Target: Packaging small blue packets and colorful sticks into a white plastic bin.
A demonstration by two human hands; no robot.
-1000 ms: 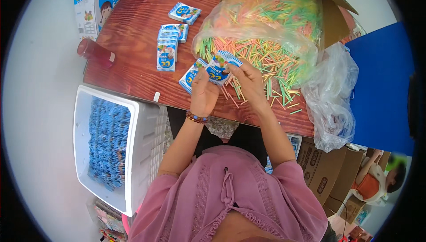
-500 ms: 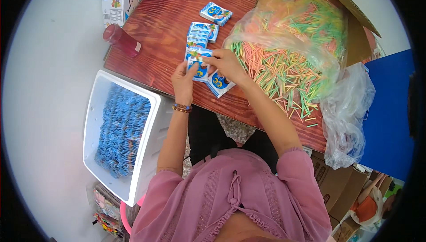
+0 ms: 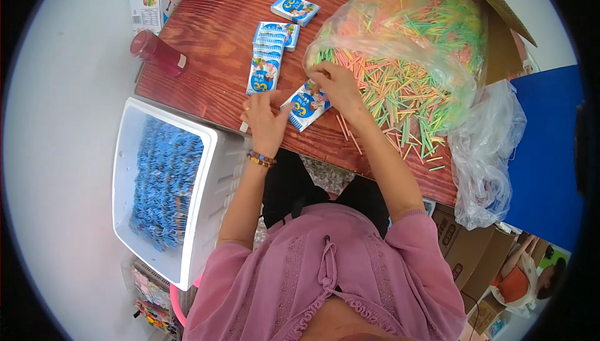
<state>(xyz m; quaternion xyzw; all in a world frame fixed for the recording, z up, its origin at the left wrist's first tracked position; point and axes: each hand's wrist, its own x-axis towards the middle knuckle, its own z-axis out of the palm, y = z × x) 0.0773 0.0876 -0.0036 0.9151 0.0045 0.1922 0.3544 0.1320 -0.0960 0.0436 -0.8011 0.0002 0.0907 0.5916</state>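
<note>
Lying loose: blue-and-white packet [image 3: 304, 107] on the wooden table [image 3: 219, 41], between the hands.
Left hand [image 3: 267, 127]: fingers spread, thumb beside that packet.
Right hand [image 3: 340, 91]: fingertips at its upper end; cannot tell if pinching.
Overlapping packet row [image 3: 265, 72]: packet both hands held half a second ago seems laid here, lengthening it.
White bin [image 3: 222, 172]: densely filled with blue packets [image 3: 165, 185].
Clear plastic bag [image 3: 400, 53]: thin pastel sticks [image 3: 375, 78], some spilling out.

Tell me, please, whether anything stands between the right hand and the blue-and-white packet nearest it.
Nothing visible does: the right hand overlaps the upper end of the packet, though contact is hard to tell. The coloured sticks lie to the right.
</note>
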